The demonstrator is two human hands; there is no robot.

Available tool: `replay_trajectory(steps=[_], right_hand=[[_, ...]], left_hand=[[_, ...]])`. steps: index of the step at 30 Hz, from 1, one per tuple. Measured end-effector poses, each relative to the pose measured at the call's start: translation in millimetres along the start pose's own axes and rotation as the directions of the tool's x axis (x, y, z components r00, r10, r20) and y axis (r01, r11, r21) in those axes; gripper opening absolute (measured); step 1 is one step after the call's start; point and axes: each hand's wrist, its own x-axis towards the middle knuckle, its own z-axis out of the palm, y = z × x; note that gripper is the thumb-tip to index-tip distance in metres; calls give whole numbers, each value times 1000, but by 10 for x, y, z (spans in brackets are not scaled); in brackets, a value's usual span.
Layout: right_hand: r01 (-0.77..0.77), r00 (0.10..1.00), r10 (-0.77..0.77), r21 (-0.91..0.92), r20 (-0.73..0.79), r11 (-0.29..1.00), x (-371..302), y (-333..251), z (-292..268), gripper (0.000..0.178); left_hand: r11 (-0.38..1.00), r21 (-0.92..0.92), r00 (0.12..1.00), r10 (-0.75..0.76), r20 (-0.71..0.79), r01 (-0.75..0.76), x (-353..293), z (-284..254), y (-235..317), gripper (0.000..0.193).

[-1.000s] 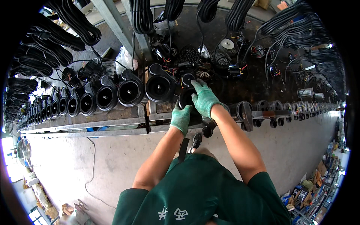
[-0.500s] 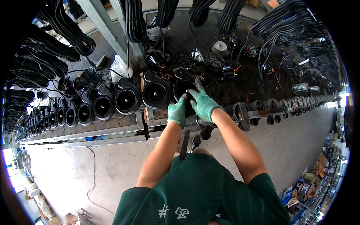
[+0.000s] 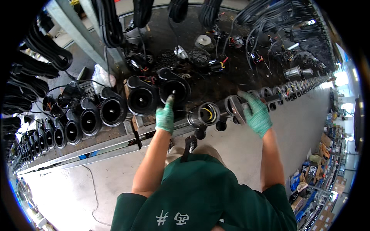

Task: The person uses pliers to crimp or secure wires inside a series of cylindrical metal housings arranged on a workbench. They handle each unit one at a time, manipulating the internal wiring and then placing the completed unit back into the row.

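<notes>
My left hand (image 3: 165, 117), in a green glove, is at the near rim of a round black housing (image 3: 185, 82) on the bench edge. One finger reaches over the rim toward the small bright shaft end in the middle; the other fingers are partly hidden, closed against the near side. Farther right, my right hand (image 3: 257, 115), also gloved, is closed round the handle of a hammer (image 3: 237, 110). The hammer's dull metal head shows left of the fingers, and most of the handle is covered. It lies across a row of cylindrical housings.
More black housings (image 3: 111, 110) line the bench edge leftward. Between my hands stands an open cylinder with yellow wire (image 3: 207, 114). Bundled black cables (image 3: 142, 13) hang above the bench, beside a metal post (image 3: 73, 30). Motor parts and a white disc (image 3: 203, 40) lie behind.
My right hand has left the black housing and moved right to the hammer. The left hand stays at the housing. The whole view has shifted, with the bench now farther left.
</notes>
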Motion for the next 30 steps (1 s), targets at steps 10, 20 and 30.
replay_trajectory(steps=[10, 20, 30], right_hand=[[-13, 836, 310, -548, 453, 836, -42, 1090, -182, 54], [149, 895, 66, -437, 440, 887, -117, 1110, -422, 33], [-287, 870, 144, 245, 471, 926, -854, 560, 1, 27]], left_hand=[[563, 541, 767, 571, 293, -625, -1012, 13, 81, 28], [-79, 794, 680, 469, 563, -603, -1222, 939, -77, 50], [640, 465, 790, 521, 323, -612, -1189, 730, -390, 16]])
